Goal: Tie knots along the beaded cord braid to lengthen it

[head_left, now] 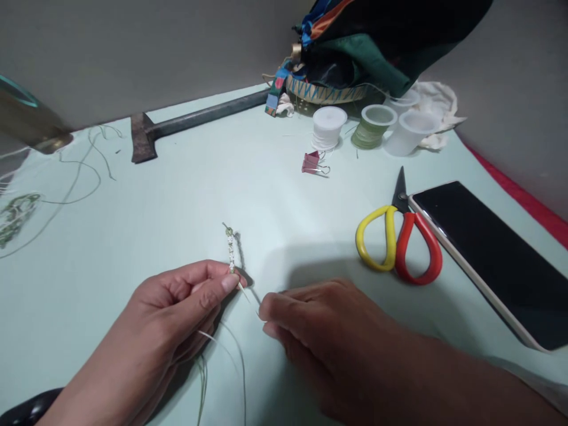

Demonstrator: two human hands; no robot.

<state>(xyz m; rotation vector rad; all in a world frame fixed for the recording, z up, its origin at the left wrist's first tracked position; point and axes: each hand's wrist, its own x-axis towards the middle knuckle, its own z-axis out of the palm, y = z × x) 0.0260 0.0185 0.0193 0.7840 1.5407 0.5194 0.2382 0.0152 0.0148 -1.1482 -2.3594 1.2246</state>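
A short knotted cord (231, 248) in white and green stands up from the fingertips of my left hand (177, 313). Thumb and forefinger pinch it near its lower end. My right hand (319, 331) is closed in a pinch to the right, on a thin pale thread (244, 291) that runs down from the knotted cord. Loose green and white strands (202, 384) hang below my left hand onto the table. The tips of my right fingers partly hide the thread's end.
Scissors (402, 236) with yellow and red handles lie right of my hands, beside a phone (497, 254). Farther back are a pink binder clip (312, 161), a white thread spool (328, 127), a green spool (373, 127), a hammer (190, 121) and a dark bag (377, 53). Tangled threads (18, 216) lie left.
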